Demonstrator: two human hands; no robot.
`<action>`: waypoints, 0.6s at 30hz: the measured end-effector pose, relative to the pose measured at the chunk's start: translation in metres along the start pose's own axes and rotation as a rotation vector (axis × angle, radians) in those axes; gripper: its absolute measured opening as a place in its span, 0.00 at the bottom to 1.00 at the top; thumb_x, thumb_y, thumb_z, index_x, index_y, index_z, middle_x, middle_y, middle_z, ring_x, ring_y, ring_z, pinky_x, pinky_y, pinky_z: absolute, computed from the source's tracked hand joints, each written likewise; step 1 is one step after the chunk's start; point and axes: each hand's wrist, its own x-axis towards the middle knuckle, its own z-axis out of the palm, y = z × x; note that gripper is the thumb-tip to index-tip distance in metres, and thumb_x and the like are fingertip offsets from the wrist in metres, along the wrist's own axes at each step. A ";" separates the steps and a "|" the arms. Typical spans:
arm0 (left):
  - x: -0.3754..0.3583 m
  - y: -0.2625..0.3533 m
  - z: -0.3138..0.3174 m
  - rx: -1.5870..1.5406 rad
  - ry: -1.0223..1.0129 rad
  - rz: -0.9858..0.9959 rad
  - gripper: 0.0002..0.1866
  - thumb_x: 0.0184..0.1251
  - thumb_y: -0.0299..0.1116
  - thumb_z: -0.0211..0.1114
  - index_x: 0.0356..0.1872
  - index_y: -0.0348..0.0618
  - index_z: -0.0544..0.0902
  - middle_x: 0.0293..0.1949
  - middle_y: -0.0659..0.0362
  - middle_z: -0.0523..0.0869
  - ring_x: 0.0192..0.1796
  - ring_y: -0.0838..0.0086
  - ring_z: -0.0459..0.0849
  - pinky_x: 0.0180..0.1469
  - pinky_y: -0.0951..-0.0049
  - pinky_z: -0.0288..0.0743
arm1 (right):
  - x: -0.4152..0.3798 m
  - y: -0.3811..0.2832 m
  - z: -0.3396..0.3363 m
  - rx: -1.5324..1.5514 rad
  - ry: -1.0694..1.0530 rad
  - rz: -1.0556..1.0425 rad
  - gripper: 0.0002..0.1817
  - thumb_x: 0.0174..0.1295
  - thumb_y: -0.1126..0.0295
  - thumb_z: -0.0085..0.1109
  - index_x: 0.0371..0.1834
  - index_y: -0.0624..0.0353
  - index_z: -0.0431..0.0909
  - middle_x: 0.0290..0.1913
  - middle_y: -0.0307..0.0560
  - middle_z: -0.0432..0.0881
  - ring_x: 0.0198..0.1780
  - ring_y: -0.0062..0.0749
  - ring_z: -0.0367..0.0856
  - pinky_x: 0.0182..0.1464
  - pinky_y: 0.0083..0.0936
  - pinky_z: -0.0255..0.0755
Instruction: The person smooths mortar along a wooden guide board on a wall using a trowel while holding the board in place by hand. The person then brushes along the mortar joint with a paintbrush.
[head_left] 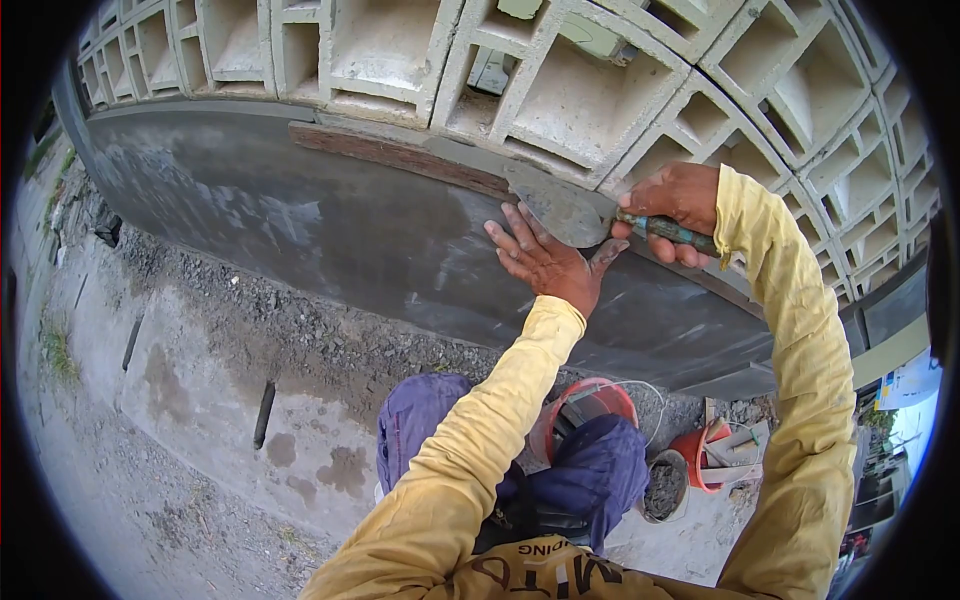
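Plastering: right hand [672, 200] grips trowel [590, 215] at wall [330, 240] top edge; left hand [545, 262] lies open, flat on wet plaster. Steady, shallow strokes likely smooth best.

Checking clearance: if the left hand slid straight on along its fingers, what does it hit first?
Likely the trowel blade: the left hand lies flat on the wet plastered wall, fingers pointing up toward it. Beyond is the wooden strip.

Yellow sleeves [790, 330], grey plaster wall [330, 230], red bucket [592, 403].
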 end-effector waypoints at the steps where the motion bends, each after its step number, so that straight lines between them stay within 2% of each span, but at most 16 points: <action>1: 0.000 0.000 -0.003 0.004 -0.006 0.014 0.68 0.53 0.62 0.73 0.73 0.25 0.34 0.74 0.29 0.35 0.76 0.27 0.28 0.69 0.31 0.37 | -0.008 0.006 -0.003 -0.015 0.026 0.025 0.21 0.73 0.56 0.48 0.48 0.66 0.81 0.17 0.45 0.79 0.12 0.23 0.74 0.13 0.20 0.68; 5: 0.002 0.005 -0.007 0.018 -0.012 0.010 0.69 0.53 0.59 0.74 0.73 0.23 0.33 0.74 0.29 0.35 0.76 0.27 0.27 0.70 0.31 0.38 | -0.013 0.009 0.005 0.054 0.049 -0.064 0.23 0.72 0.55 0.48 0.48 0.67 0.80 0.17 0.44 0.79 0.12 0.23 0.74 0.13 0.21 0.68; 8: -0.004 -0.005 0.008 0.055 -0.022 -0.013 0.67 0.51 0.64 0.73 0.73 0.29 0.37 0.75 0.31 0.39 0.76 0.29 0.32 0.70 0.30 0.38 | 0.006 -0.019 0.020 0.003 0.058 -0.169 0.23 0.72 0.54 0.49 0.48 0.67 0.80 0.17 0.42 0.78 0.12 0.23 0.73 0.14 0.21 0.68; 10: -0.002 0.001 0.002 0.004 0.019 -0.014 0.68 0.51 0.65 0.72 0.74 0.30 0.37 0.74 0.32 0.40 0.76 0.29 0.33 0.70 0.30 0.38 | 0.021 -0.036 0.022 -0.040 0.026 -0.220 0.23 0.72 0.53 0.48 0.48 0.65 0.80 0.17 0.40 0.78 0.12 0.23 0.73 0.15 0.22 0.67; 13: 0.001 0.003 -0.002 0.003 0.082 0.044 0.70 0.50 0.67 0.71 0.74 0.28 0.34 0.74 0.31 0.38 0.76 0.28 0.32 0.71 0.32 0.37 | 0.029 -0.056 0.026 -0.093 0.043 -0.187 0.23 0.71 0.51 0.49 0.48 0.62 0.80 0.18 0.40 0.78 0.14 0.23 0.74 0.16 0.22 0.68; 16: 0.001 0.003 -0.001 0.011 0.116 0.076 0.72 0.50 0.68 0.71 0.74 0.27 0.33 0.75 0.31 0.37 0.76 0.28 0.32 0.71 0.33 0.36 | 0.041 -0.054 0.019 -0.110 -0.001 -0.185 0.21 0.70 0.51 0.50 0.46 0.58 0.81 0.23 0.45 0.80 0.17 0.30 0.77 0.19 0.32 0.74; 18: 0.001 0.002 -0.001 0.013 0.117 0.068 0.72 0.50 0.69 0.70 0.74 0.27 0.33 0.75 0.32 0.37 0.75 0.28 0.33 0.71 0.33 0.36 | 0.042 -0.055 0.022 -0.094 -0.014 -0.164 0.22 0.71 0.51 0.50 0.47 0.61 0.81 0.20 0.43 0.79 0.15 0.26 0.75 0.17 0.27 0.71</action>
